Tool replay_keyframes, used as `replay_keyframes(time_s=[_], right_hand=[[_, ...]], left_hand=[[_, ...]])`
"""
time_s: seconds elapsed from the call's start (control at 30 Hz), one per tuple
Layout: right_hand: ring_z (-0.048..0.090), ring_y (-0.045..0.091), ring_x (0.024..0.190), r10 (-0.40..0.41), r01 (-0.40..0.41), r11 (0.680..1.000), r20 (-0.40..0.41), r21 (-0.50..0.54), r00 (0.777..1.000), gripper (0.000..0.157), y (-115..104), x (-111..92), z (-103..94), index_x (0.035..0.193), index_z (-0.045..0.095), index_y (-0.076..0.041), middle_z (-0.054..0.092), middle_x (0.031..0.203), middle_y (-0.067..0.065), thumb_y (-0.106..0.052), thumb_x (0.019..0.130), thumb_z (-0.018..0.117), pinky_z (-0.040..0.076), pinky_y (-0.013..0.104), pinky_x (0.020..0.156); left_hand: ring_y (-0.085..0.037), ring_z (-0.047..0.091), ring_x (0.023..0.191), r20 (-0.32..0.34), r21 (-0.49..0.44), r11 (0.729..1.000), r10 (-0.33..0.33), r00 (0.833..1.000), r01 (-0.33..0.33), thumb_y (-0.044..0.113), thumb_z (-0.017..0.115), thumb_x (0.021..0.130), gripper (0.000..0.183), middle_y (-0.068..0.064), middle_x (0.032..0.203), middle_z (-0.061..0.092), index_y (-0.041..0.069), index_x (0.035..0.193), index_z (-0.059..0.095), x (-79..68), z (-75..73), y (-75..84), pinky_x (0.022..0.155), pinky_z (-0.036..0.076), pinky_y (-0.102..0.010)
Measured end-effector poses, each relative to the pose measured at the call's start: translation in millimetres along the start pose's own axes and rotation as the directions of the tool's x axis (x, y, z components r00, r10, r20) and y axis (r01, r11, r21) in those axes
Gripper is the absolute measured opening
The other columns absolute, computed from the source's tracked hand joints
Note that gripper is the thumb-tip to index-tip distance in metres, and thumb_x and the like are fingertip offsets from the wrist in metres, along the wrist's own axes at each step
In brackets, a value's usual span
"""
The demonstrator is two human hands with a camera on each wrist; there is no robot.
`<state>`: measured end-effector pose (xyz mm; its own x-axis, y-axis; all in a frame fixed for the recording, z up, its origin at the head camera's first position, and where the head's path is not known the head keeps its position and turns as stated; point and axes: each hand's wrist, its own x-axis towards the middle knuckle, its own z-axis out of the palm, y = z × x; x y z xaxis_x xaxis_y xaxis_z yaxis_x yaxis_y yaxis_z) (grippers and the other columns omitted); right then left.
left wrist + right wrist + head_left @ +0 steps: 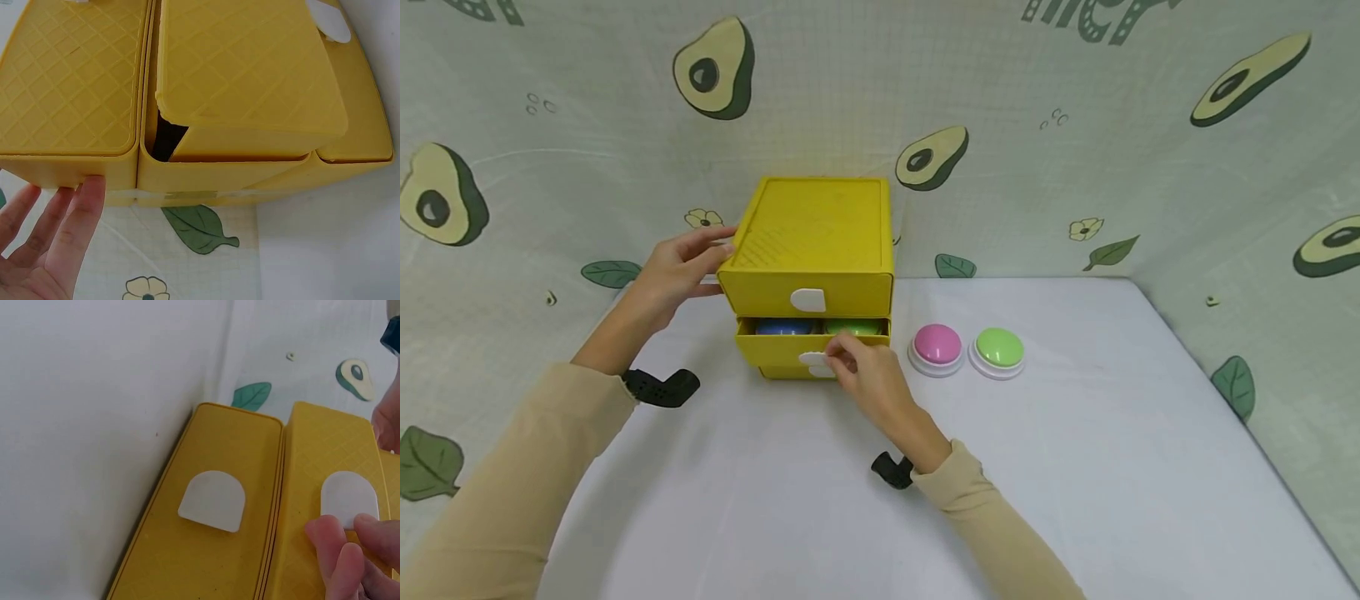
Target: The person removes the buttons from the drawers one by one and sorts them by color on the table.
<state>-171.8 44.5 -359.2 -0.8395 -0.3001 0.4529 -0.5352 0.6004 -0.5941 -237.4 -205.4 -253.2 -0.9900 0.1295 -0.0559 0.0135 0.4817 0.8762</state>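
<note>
A yellow three-drawer box stands on the white table, its middle drawer pulled partway out. Inside that drawer a blue rounded top and a green one show. My right hand pinches the lower edge of the middle drawer's white handle between thumb and fingers. Against the left side of the box's top section rests my left hand, fingers extended and touching the yellow wall, as the left wrist view also shows. The top and bottom drawers look closed.
To the right of the box, a pink push button and a green push button, both on white bases, sit side by side. An avocado-printed cloth hangs behind the table and along its sides.
</note>
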Motion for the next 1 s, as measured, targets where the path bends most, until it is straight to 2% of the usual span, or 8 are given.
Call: replay_keyframes(time_s=[0.17,0.47,0.7,1.0], right_hand=[[0.054,0.006,0.056,-0.008,0.008,1.000,-0.005,0.005,1.000,0.005,-3,-5,-0.8,0.092,0.062,-0.011,0.068,0.073,0.000,-0.014,0.088,0.064,0.044,0.011,0.051],[0.055,0.008,0.060,-0.044,0.042,0.999,-0.041,-0.027,0.998,0.006,-5,-12,-1.1,0.091,0.064,-0.011,0.069,0.074,0.001,-0.010,0.086,0.067,0.045,0.011,0.054],[0.058,0.008,0.062,-0.054,0.053,0.997,-0.035,-0.054,0.998,0.006,-10,-18,-2.1,0.091,0.063,-0.012,0.069,0.076,0.001,-0.012,0.086,0.067,0.047,0.012,0.056],[0.056,0.008,0.060,-0.061,0.060,0.997,-0.020,-0.052,0.998,0.007,-13,-23,-3.4,0.090,0.064,-0.011,0.069,0.075,0.001,-0.011,0.085,0.067,0.048,0.013,0.056]], left_hand=[[-0.002,0.055,0.100,-0.003,0.006,1.000,0.006,1.000,-0.006,0.051,0.047,0.091,0.061,-0.008,0.142,0.041,0.026,0.145,0.033,-1.2,0.2,0.2,0.087,0.053,-0.028],[0.000,0.056,0.097,0.004,0.002,1.000,0.010,1.000,-0.010,0.051,0.048,0.091,0.062,-0.007,0.140,0.042,0.025,0.145,0.032,-0.5,1.3,-0.6,0.091,0.052,-0.033],[-0.001,0.056,0.098,0.002,0.014,1.000,0.008,1.000,-0.008,0.051,0.047,0.092,0.062,-0.008,0.140,0.042,0.025,0.146,0.032,-1.0,1.2,0.2,0.089,0.053,-0.030],[-0.002,0.056,0.098,-0.010,0.013,1.000,0.010,1.000,-0.010,0.051,0.047,0.092,0.061,-0.008,0.139,0.042,0.025,0.145,0.033,-0.1,0.9,-0.2,0.090,0.052,-0.033]])
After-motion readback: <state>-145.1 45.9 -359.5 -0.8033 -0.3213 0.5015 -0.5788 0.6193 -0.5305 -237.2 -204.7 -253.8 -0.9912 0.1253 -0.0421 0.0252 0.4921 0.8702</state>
